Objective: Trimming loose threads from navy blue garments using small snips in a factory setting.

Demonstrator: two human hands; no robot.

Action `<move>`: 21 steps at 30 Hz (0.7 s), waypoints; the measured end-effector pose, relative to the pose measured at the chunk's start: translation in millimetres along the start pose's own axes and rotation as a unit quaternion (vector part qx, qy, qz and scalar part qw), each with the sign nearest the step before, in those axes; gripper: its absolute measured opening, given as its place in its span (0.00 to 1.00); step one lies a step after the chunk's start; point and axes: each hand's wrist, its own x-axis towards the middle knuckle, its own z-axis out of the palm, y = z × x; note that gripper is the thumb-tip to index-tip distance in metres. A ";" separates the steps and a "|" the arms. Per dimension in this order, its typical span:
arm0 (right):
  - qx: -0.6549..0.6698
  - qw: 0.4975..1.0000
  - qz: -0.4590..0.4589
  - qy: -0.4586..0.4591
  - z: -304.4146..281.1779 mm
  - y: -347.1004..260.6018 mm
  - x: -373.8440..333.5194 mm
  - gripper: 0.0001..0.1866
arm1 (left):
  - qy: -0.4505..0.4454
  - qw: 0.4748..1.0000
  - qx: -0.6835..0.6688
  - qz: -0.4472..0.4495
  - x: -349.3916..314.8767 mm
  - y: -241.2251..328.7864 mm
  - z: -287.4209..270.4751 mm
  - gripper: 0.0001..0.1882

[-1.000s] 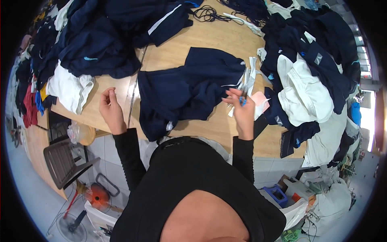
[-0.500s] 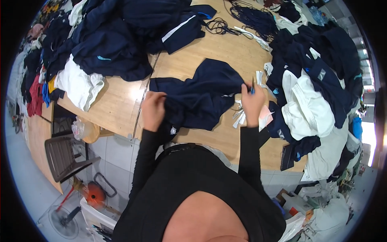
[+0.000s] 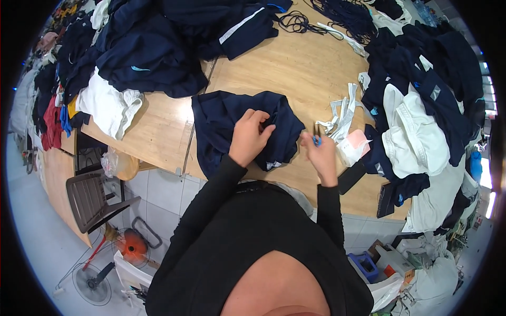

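Observation:
A dark navy garment (image 3: 216,118) lies bunched on the wooden table in front of me, a small white label at its near edge. Over its middle is my left hand (image 3: 250,138), fingers curved and thumb held apart, with nothing visible between them. My right hand (image 3: 321,158) is closed around small thread snips (image 3: 317,138), whose blades point away from me and show a bit of blue. It sits just right of the garment's right edge. Whether its fingertips touch the cloth I cannot tell.
White fabric strips (image 3: 345,113) and a pinkish pad (image 3: 356,143) lie right of the snips. A navy heap with white shorts (image 3: 414,139) covers the right side. More navy clothes (image 3: 150,63) and a white garment (image 3: 109,105) fill the left. Dark cords (image 3: 300,22) lie at the back.
My left hand has moved right, from the garment's left edge to over its middle. The garment is more bunched together. My right hand, with the snips, has come slightly nearer to me.

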 end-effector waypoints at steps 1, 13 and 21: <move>-0.005 1.000 0.013 -0.012 13.0 -8.1 4.3 0.16 | 0.025 0.996 0.079 0.024 -3.9 -14.0 9.8 0.11; 0.625 0.766 0.141 -0.053 -14.0 28.6 -9.3 0.05 | -0.024 0.614 -0.759 -0.216 -52.1 -54.9 -90.7 0.21; 0.572 0.810 0.105 0.080 -26.6 -76.9 -33.5 0.12 | -0.027 0.642 -0.761 -0.089 -50.2 -29.9 -118.9 0.14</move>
